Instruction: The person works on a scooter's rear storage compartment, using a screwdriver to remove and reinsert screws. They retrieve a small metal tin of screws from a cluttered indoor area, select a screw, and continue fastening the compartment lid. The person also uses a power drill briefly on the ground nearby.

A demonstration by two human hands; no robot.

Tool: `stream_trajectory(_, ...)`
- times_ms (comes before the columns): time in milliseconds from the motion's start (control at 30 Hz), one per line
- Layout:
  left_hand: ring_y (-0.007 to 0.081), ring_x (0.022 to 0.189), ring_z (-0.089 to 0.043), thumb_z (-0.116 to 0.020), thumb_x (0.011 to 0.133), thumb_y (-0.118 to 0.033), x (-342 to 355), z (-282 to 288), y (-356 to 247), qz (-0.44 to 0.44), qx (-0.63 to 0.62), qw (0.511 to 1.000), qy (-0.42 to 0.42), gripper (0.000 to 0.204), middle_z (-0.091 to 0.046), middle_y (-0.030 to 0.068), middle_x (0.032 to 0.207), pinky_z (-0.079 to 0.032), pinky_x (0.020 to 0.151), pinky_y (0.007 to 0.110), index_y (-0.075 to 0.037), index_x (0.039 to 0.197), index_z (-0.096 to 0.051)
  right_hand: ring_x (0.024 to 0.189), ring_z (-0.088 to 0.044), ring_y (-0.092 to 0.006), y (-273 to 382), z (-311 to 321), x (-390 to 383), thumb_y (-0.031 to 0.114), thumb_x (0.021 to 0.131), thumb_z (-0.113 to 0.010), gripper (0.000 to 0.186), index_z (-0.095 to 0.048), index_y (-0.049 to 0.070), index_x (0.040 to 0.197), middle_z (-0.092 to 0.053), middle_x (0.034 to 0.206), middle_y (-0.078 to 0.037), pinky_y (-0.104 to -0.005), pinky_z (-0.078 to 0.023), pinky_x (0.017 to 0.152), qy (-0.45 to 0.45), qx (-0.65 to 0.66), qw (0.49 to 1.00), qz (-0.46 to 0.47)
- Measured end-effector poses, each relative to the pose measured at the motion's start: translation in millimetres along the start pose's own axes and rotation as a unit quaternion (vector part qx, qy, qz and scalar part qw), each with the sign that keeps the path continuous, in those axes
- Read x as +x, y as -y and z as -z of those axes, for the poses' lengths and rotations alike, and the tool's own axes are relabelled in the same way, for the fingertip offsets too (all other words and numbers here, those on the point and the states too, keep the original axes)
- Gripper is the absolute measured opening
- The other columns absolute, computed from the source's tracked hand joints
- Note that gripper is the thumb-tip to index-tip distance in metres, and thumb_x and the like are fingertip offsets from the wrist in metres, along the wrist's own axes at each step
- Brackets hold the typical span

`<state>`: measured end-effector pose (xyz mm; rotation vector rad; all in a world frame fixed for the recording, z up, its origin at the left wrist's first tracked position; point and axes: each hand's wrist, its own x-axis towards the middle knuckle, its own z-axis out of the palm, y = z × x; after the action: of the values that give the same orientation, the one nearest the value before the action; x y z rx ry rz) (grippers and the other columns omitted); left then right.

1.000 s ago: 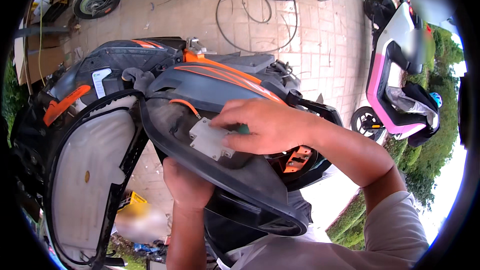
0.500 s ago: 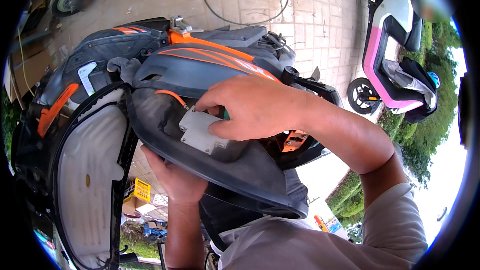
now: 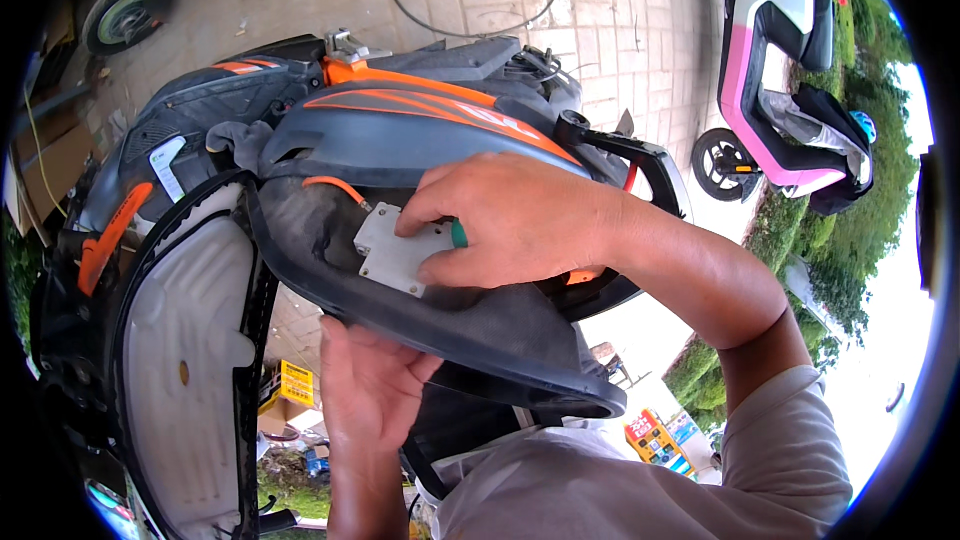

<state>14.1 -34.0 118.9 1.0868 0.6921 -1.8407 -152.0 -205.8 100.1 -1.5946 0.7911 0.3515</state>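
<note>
Beige paving (image 3: pixel 605 0) beyond; left hand (image 3: pixel 372 385) spread under black panel (image 3: pixel 490 328), right hand (image 3: pixel 525 215) over grey box (image 3: pixel 388 252), grip unclear.

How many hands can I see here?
2. The right hand is over the pale grey box, its fingertips at the box; the left hand, palm showing, is at the lower edge of the curved dark panel, some fingertips hidden.

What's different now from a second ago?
The left hand has turned and opened under the edge of the dark panel, so its palm now shows. The view has shifted too, so most things sit slightly higher. The right hand is still at the grey box, and the orange cable still runs to it.
</note>
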Motion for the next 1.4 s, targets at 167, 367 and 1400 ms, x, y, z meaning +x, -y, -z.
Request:
stream_trajectory(167, 0.0312, 0.112, -0.062, -0.039, 0.096, -0.060, -7, -8, -2, 0.036, -0.046, 0.998, -0.020, 0.068, -0.065, 0.0168, 0.117, -0.045, 0.101, 0.052, 0.000, 0.120, -0.060, 0.097, -0.061, -0.0334, 2, -4, -2, 0.027, 0.077, -0.068, 0.040, -0.067, 0.000, 0.106, -0.064, 0.103, -0.016, -0.0396, -0.048, 0.086, -0.008, 0.005, 1.000, -0.008)
stream_trajectory(367, 0.0300, 0.116, -0.058, -0.045, 0.095, -0.057, -9, -21, -7, 0.066, -0.075, 0.993, -0.057, 0.064, -0.065, 0.0154, 0.118, -0.040, 0.105, 0.051, -0.002, 0.122, -0.060, 0.097, -0.061, -0.0333, 1, -5, -3, 0.027, 0.076, -0.069, 0.040, -0.068, 0.000, 0.105, -0.064, 0.102, -0.016, -0.0397, -0.048, 0.086, -0.019, 0.029, 0.999, -0.018)
stream_trajectory(1400, 0.0231, 0.121, -0.051, -0.040, 0.100, -0.047, -4, 32, 10, -0.085, -0.014, 0.996, -0.037, 0.052, -0.058, 0.0097, 0.126, -0.036, 0.106, 0.041, -0.004, 0.127, -0.052, 0.067, -0.064, -0.0218, 13, 37, -52, 0.027, 0.082, -0.068, 0.037, -0.064, -0.005, 0.100, -0.065, 0.091, -0.014, -0.0301, -0.051, 0.059, -0.146, 0.176, 0.973, -0.031)
